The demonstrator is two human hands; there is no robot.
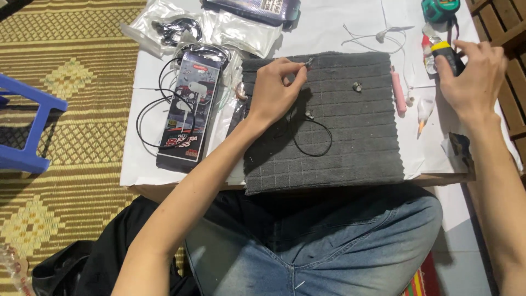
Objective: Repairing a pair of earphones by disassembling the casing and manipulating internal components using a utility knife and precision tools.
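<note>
My left hand [276, 87] rests on the upper left of a grey ribbed cloth [350, 148] and pinches a small metal earbud piece [309, 62] between thumb and forefinger. A thin black cable [318, 148] loops on the cloth below that hand, with a small earbud part [309, 114] at its end. Another small round metal part [357, 86] lies alone near the cloth's top. My right hand [472, 77] is off the cloth at the upper right, closed around a black and yellow tool [445, 55].
Packaged earphones [189, 112] and clear bags [164, 24] lie left of the cloth. A pink stick [398, 90], a white earphone with wire [379, 36], a small glue tube [424, 109] and a teal tape measure [440, 9] sit right. A blue stool [27, 126] stands at the left.
</note>
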